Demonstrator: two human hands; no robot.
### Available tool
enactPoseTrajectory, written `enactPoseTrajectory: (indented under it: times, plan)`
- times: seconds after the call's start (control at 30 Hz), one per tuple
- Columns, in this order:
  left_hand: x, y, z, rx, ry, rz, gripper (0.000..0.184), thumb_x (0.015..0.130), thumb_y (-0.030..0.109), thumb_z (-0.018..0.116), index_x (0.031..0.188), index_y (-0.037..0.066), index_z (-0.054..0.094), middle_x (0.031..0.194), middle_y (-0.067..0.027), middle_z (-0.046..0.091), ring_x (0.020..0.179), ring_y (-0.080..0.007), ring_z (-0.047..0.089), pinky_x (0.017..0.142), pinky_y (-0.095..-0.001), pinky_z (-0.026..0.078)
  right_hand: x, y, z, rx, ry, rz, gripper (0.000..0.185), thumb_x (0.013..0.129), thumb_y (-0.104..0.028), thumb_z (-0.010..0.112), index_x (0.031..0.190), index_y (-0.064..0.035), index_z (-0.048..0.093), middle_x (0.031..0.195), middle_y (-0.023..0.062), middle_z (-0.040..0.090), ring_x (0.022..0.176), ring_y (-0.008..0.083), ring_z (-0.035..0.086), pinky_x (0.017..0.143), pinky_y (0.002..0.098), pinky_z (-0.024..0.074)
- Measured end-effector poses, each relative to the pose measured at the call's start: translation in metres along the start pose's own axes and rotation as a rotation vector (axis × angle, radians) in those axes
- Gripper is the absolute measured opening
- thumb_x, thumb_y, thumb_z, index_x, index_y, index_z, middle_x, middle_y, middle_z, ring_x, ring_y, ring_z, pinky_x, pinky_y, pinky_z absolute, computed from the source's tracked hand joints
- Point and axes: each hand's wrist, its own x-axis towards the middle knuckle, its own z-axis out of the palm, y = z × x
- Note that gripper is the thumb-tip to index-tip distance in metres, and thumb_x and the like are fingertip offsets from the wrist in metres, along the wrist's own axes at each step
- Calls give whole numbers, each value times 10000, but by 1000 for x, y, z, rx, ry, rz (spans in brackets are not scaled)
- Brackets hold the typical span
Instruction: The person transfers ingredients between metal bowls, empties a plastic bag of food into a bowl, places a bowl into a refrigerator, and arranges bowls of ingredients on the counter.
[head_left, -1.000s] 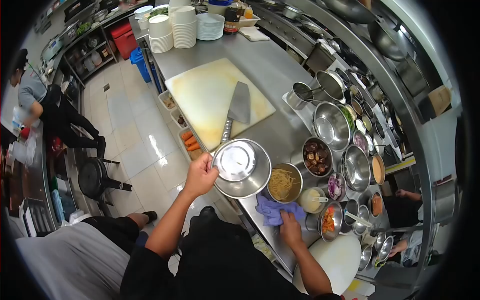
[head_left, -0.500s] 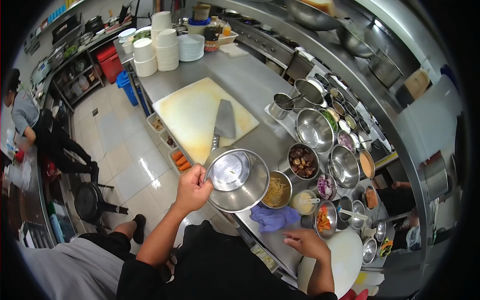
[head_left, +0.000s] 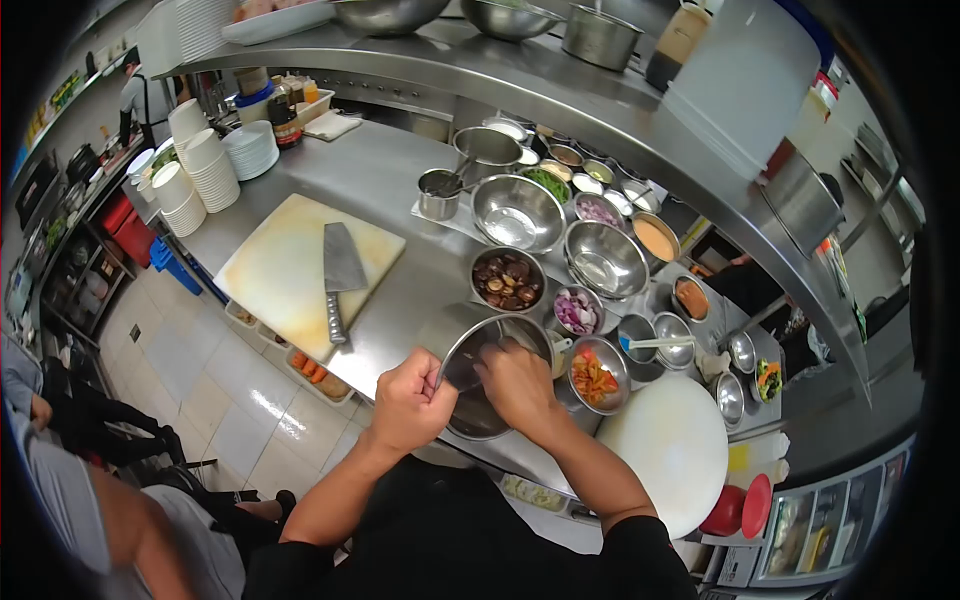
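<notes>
The left hand, at the lower centre of the frame, was clenched on the near-left rim of a round, silvery stainless-steel bowl, thumb bent over the edge. The right hand reached into the bowl, its fingers blurred against the inner wall; whether they gripped anything I could not tell. The bowl was tilted, its mouth towards the upper part of the frame and the camera; being round, it had no clear long axis.

Just above it sat a steel pot of dark brown, glossy pieces. To its right were a small steel bowl of chopped purple-and-white onion and a steel bowl of orange-red cut pieces. A thick, round white board lay at lower right.

Left of centre, a rectangular, yellow-stained white cutting board bore a broad grey metal cleaver, blade towards the top of the frame, handle towards the bottom, its long axis nearly upright. Two wide, shiny steel mixing bowls stood above and right of the pot. At upper left, a dark bottle with a reddish label stood beside stacked pale plates; its lettering was too small to read.
</notes>
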Motion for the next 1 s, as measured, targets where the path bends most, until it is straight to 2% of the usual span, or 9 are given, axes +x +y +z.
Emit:
enactPoseTrajectory:
  times: [0.3,0.47,0.6,0.7,0.8,0.9,0.93,0.97,1.0]
  plan:
    - [-21,8,36,-6,-92,76,166,712,-26,580,687,40,430,487,-13,401,417,-78,396,406,-257,343,-28,39,24,-47,-27,94,162,819,-158,585,833,-2,628,815,229,625,675,380,639,588,453,521]
    - [-26,5,53,-38,-87,90,185,736,-21,568,662,43,410,519,12,410,481,-31,364,425,-217,315,-42,50,24,-20,-60,169,195,832,-187,564,809,-13,647,810,217,637,698,382,627,616,457,511]
    - [-26,-8,65,-113,-56,32,190,754,-21,560,673,46,401,514,16,406,464,-39,365,417,-229,309,-80,36,-47,423,240,175,93,779,-83,622,816,2,621,775,124,637,635,231,626,603,321,493]
    - [-24,-18,69,-201,-83,-27,202,760,-21,563,672,46,394,511,13,401,460,-40,361,418,-228,302,-159,37,-126,658,280,426,59,764,-47,672,772,-5,630,713,28,593,584,72,523,529,215,409]
    - [-20,-22,78,-328,-94,-74,208,739,-34,555,661,58,386,548,17,360,506,-48,324,446,-234,286,-257,54,-154,724,302,456,98,694,-7,697,671,17,605,639,35,576,548,86,510,492,210,381]
    - [-23,-36,91,-197,-159,62,198,713,-29,531,663,81,375,587,18,316,544,-63,324,467,-246,285,-334,48,-118,784,285,801,227,734,-146,696,593,-11,580,554,11,552,505,77,501,474,208,386]
    - [-26,-34,95,-319,-228,-34,201,723,-22,533,663,86,374,591,18,303,551,-65,318,473,-249,285,-357,46,-103,833,297,918,278,743,-197,696,568,-22,569,525,1,538,487,74,499,468,206,389]
    - [-33,-33,98,-442,-307,-146,205,734,-15,534,663,91,374,595,18,290,558,-67,311,478,-252,285,-430,83,-56,877,164,953,262,779,-256,688,811,3,662,777,116,651,574,150,565,532,286,475]
    - [-38,-36,103,-468,-340,-157,201,740,-2,542,666,86,377,597,16,301,565,-69,318,483,-256,296,-425,31,-57,620,47,1201,159,831,-254,575,747,-139,645,749,86,671,645,255,598,576,420,470]
